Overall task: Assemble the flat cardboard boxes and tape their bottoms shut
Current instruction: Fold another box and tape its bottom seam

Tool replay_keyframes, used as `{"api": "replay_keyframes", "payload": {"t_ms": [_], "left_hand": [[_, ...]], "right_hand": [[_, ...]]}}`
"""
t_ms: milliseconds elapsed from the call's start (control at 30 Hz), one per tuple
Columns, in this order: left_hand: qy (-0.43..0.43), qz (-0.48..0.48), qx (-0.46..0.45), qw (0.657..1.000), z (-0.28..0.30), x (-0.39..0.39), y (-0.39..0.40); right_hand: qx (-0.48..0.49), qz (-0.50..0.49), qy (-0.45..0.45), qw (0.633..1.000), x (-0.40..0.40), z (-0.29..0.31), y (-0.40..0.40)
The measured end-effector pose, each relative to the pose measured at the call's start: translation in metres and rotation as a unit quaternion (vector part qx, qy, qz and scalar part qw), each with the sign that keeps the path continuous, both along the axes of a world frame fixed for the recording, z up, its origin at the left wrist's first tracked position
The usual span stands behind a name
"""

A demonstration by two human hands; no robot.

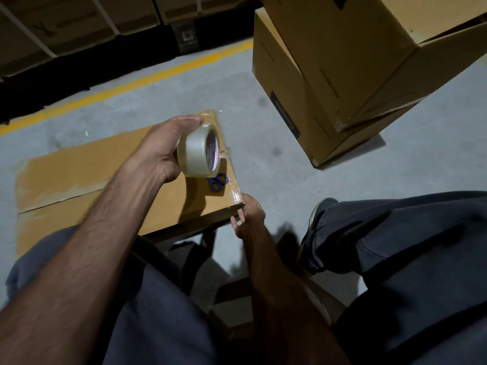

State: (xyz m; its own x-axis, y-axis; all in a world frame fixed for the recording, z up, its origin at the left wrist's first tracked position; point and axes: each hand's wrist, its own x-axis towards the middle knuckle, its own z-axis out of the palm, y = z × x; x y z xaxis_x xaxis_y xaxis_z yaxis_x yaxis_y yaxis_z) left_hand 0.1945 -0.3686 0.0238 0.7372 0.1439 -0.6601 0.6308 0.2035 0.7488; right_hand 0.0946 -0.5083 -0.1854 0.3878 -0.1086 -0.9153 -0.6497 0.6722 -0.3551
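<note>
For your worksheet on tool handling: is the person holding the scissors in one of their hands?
No, the scissors lie on the cardboard box beside the tape roll.

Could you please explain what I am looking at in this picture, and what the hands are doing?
There is no machine here: a person wears a camera on the head, so the single view looks down at their own arms and knees. The left hand holds a roll of clear tape above a cardboard box on the floor. The right hand touches the box's near corner. Blue scissors lie on the box. Two more boxes are stacked to the right.
</note>
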Motion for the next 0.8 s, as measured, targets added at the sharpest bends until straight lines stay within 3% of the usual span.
{"api": "replay_keyframes", "payload": {"t_ms": [167, 367, 600, 700, 800], "left_hand": [[0.004, -0.004, 0.004, 1.000, -0.002, 0.000, 0.001], [0.002, -0.001, 0.008, 1.000, -0.002, 0.000, 0.001], [-0.010, 0.009, 0.003, 1.000, -0.001, 0.000, 0.001], [-0.013, 0.009, 0.000, 1.000, -0.001, 0.001, 0.003], [-0.013, 0.009, -0.004, 1.000, 0.000, 0.002, 0.003]], "right_hand": [[-0.155, 0.053, -0.061, 0.985, 0.013, 0.006, -0.013], [-0.363, 0.061, -0.094, 0.925, 0.003, 0.017, -0.011], [-0.425, 0.082, -0.148, 0.889, -0.025, 0.023, 0.023], [-0.474, 0.112, -0.197, 0.851, -0.032, 0.017, 0.023], [-0.458, 0.155, -0.230, 0.845, -0.033, 0.015, 0.011]]}}
